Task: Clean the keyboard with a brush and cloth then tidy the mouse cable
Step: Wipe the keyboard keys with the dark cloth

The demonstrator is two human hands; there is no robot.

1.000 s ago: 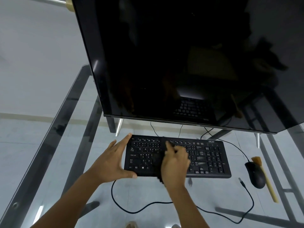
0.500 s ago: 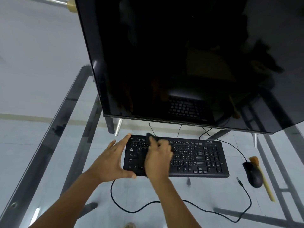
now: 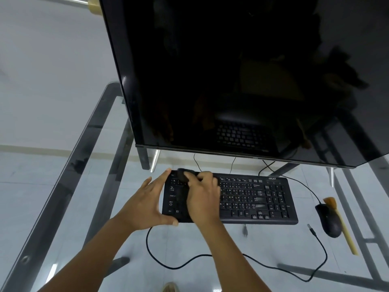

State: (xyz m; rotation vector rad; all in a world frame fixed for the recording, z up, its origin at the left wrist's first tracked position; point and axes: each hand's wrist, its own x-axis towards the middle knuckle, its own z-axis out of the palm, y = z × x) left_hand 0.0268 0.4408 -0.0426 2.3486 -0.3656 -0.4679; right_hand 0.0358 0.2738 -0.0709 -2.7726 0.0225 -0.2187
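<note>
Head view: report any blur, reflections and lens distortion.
Head view: motion blur smears the right hand and dark cloth on the keyboard; the dark monitor mirrors the keyboard; wide-angle distortion slants the monitor's edges; the glass table shows pale glare.

Surface: glass table [image 3: 52, 186] on a dark metal frame, filling the lower frame.
Centre: black keyboard [image 3: 252, 199].
Right: black mouse [image 3: 328, 222], touching a wooden-handled brush [image 3: 345, 230].
Front: mouse cable [image 3: 231, 256] in loose loops.
Rear: black monitor [image 3: 231, 70] on metal legs.
</note>
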